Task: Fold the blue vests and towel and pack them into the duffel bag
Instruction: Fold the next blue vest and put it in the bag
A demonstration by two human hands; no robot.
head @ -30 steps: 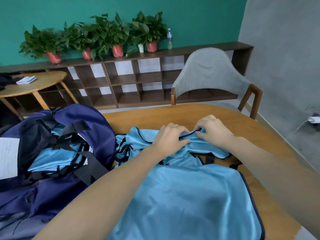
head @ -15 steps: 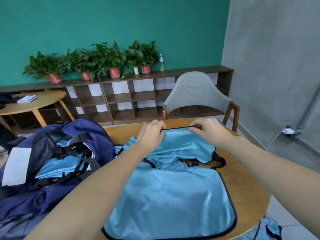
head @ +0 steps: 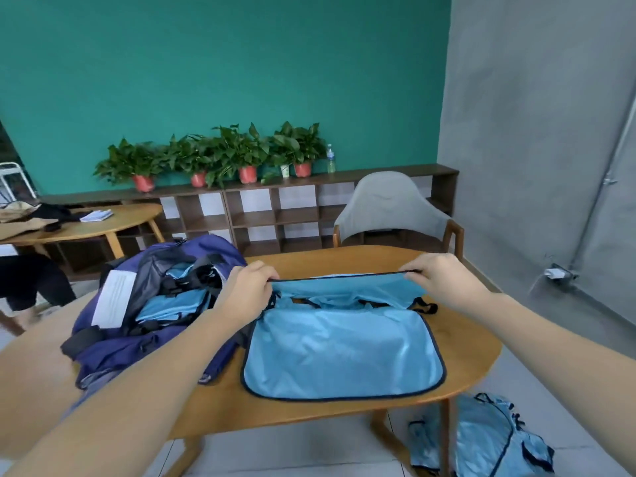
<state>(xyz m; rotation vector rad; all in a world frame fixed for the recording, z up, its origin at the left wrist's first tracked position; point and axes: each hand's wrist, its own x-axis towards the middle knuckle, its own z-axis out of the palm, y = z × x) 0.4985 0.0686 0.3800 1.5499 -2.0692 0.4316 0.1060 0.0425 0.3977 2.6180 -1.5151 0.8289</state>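
So, left to right. Bag (head: pixel 151 325) sat on the left end of the table (head: pixel 475 352), mouth open, with light blue fabric already inside, probably packed vests. My left hand (head: pixel 246 292) was just right of the bag's mouth, fingers curled round the left end of the far hem of the vest (head: pixel 344 356). Right hand (head: pixel 444 282) was doing the same at the right end, pinching the dark trim. Both grips closed tight on cloth, nothing else in them.

Vest lay flat in front of me, mid-table, long axis running left-right, same line as the span between my hands. Far hem was lifted and taut between the two grips; the near hem lay on the table toward me, straps bunched under the raised edge.

Key relation: the held edge was the far one, the free edge the near one. My read was that the fold had to come toward me, both hands travelling together to keep the hem straight. After that, the bag was on the left, so the left hand was nearer for the drop-in.

More blue vests (head: pixel 488 438) lay on the floor, lower right, beside the table leg. Not done yet.
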